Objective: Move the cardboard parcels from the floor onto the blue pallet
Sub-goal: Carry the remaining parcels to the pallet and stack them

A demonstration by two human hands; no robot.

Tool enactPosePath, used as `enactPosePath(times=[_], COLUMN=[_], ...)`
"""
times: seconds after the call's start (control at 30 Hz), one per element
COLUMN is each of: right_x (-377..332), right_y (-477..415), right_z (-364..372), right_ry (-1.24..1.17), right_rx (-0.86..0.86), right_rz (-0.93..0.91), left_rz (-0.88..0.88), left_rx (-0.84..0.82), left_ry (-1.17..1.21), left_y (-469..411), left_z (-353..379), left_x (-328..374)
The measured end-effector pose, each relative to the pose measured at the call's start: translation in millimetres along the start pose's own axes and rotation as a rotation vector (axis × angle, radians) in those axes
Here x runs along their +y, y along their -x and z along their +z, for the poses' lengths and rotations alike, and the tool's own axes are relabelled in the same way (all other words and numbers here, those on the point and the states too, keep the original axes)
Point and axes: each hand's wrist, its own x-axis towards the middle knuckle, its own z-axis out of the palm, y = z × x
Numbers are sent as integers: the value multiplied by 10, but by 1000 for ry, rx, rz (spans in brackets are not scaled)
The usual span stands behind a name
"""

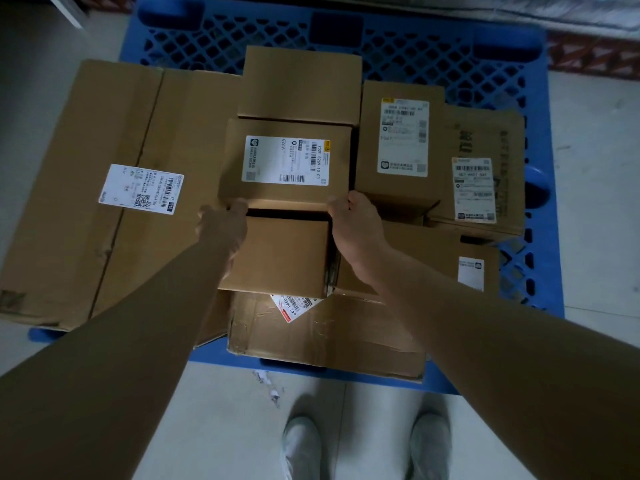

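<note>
A blue lattice pallet (433,53) lies on the floor and carries several cardboard parcels. In the middle sits a labelled parcel (287,188), stacked over other boxes. My left hand (225,220) grips its near left corner. My right hand (353,220) grips its near right corner. Just below my hands lies a plain smaller parcel (277,258). A long flat carton (104,161) with a white label fills the pallet's left side. More labelled parcels stand to the right, one upright (398,109) and one further right (485,140).
A worn carton (329,334) overhangs the pallet's near edge. My two shoes (301,441) stand on the pale floor just in front of it, beside scraps of paper (270,389). A red patterned strip (595,57) runs along the far right.
</note>
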Motion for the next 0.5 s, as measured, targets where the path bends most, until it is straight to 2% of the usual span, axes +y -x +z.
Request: enactPosePath(times=[0.1,0.27,0.5], right_x=[-11,37,19], right_y=[31,92,148], right_z=[62,154,113], right_ry=[-29,-11,8], right_rx=[20,41,80], right_rz=[20,-23,-30], left_rz=[-44,-7,6], left_rx=[-40,-86,-54], left_ry=[63,102,90], left_y=[-94,-71,-83], left_z=[-46,-52,-65], left_x=[-35,3,-40])
